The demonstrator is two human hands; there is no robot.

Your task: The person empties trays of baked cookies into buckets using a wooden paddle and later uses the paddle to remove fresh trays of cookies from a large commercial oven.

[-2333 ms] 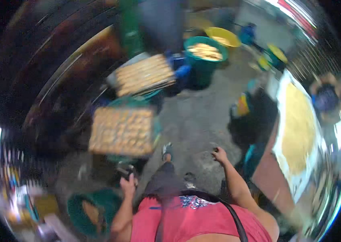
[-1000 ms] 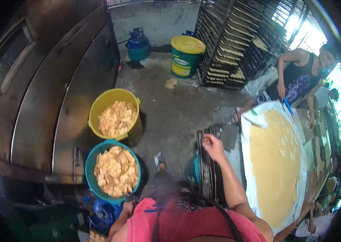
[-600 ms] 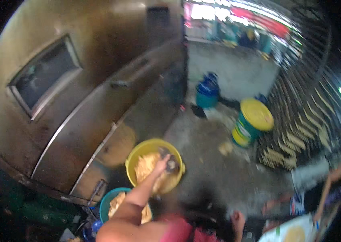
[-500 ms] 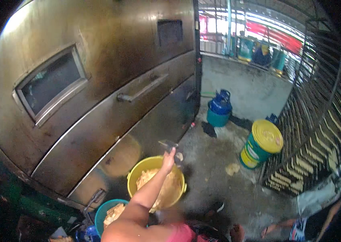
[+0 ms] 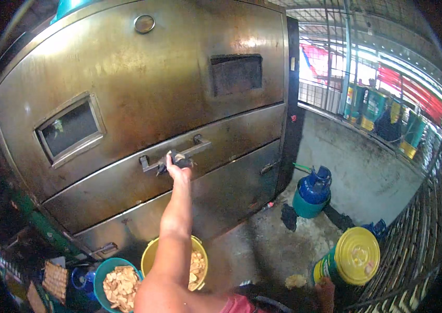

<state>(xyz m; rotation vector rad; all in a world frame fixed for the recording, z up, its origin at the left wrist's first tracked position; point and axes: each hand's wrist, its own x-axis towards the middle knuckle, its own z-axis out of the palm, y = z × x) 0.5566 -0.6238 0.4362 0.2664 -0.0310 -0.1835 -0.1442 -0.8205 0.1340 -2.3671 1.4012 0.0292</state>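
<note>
My left hand (image 5: pixel 178 169) reaches up to the long metal handle (image 5: pixel 198 149) of a large stainless-steel oven (image 5: pixel 142 68). Its fingers are closed around a dark cloth (image 5: pixel 162 168), which lies against the handle; a small pale patch shows on top of the cloth. Below my forearm stands a yellow tub (image 5: pixel 150 256) holding cut, light-brown pieces, partly hidden by my arm. Beside it is a teal tub (image 5: pixel 101 276) full of similar pieces. My right hand (image 5: pixel 326 292) seems to show dimly at the lower edge, near a lidded bucket (image 5: pixel 357 255); its fingers are unclear.
A blue gas cylinder (image 5: pixel 315 188) sits in a teal base by the low grey wall (image 5: pixel 356 151). Slatted metal bars (image 5: pixel 419 235) line the right side. Several containers stand on the wall ledge. At the lower left are a woven brown item (image 5: pixel 55 280) and blue objects.
My left hand has risen from above the yellow tub to the oven handle, carrying the dark cloth. The view has tilted up, showing more of the oven.
</note>
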